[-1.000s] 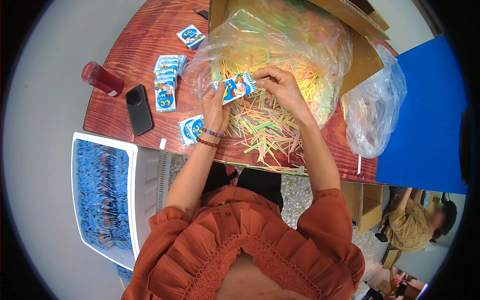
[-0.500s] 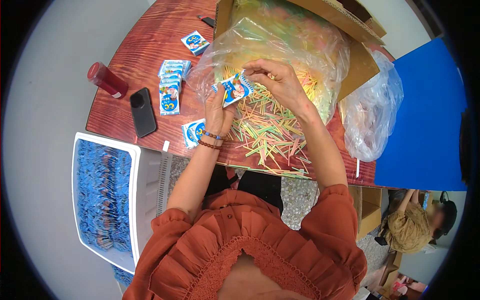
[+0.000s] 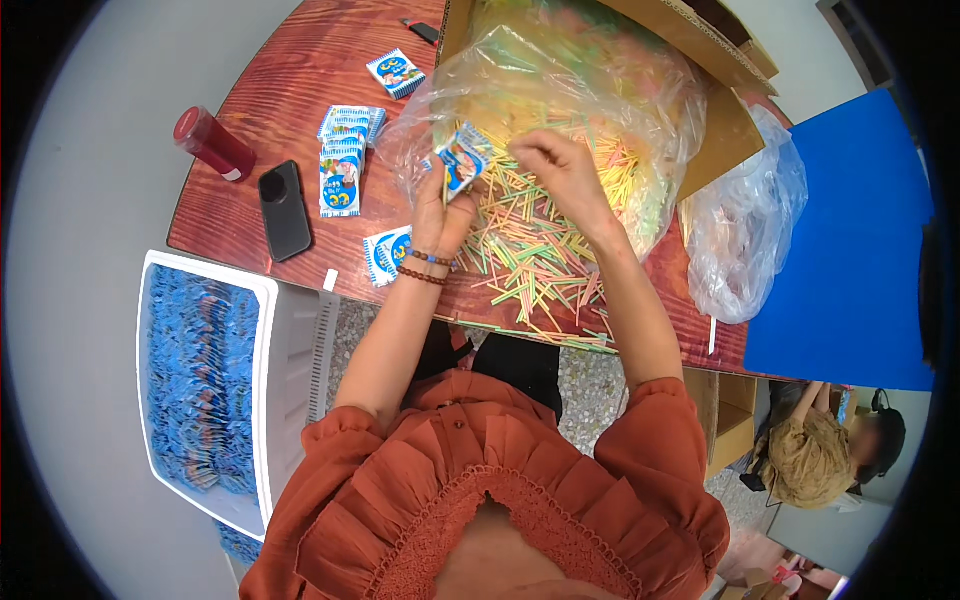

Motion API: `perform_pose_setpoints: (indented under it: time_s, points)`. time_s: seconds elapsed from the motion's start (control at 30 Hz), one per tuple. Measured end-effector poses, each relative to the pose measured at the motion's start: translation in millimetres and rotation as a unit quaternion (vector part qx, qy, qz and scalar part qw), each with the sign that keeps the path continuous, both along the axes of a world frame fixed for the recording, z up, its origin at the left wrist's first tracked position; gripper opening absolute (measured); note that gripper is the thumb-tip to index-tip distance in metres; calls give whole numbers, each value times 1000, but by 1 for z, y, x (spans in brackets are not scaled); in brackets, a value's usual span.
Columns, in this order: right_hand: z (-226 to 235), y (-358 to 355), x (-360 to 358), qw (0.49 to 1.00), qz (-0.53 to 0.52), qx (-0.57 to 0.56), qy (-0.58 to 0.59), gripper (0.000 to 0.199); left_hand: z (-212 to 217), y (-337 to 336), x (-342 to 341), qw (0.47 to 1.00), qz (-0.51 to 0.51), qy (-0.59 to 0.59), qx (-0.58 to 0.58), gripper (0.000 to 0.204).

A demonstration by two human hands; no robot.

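My left hand (image 3: 445, 215) grips a small blue-and-white packet (image 3: 465, 160), holding it tilted over the near left part of the straw pile. To its right, my right hand (image 3: 565, 178) hovers apart from the packet, fingers curled in; whether anything is between them is hidden. Below both hands spreads a loose heap of thin pastel straws (image 3: 530, 255), pink, green and yellow, spilling from a clear plastic bag (image 3: 480, 75) in a cardboard box (image 3: 725, 135). By my left wrist lie a few similar packets (image 3: 385, 255).
On the left of the table are a row of packets (image 3: 342, 175), a packet stack (image 3: 396, 72), a black phone (image 3: 285, 210), a red bottle (image 3: 215, 145) and a cutter (image 3: 422, 32). A white crate (image 3: 268, 400) holds many blue packets. Another person (image 3: 815, 455) sits at lower right.
My right hand has drawn away from the packet to the right, its fingers curling. The packet in my left hand has turned more upright and shifted slightly left.
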State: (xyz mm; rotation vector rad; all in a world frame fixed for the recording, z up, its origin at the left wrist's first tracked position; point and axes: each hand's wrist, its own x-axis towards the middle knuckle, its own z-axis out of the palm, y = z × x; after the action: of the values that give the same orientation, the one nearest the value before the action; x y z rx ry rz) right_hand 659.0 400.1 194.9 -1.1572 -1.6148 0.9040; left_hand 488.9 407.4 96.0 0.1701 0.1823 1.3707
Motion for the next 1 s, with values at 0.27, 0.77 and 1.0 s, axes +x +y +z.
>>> perform_pose_setpoints:
  time_s: [0.27,0.77,1.0]
  points:
    - [-78,16,-20,870,87,65,-480,25,19,-6,-3,991,62,114,-18,28]
    - [1,-1,2,983,-21,17,181,4,13,-8,18,995,-9,87,-41,26]
    - [-10,14,-5,976,23,160,-145,20,18,-13,9,997,-20,64,-27,26]
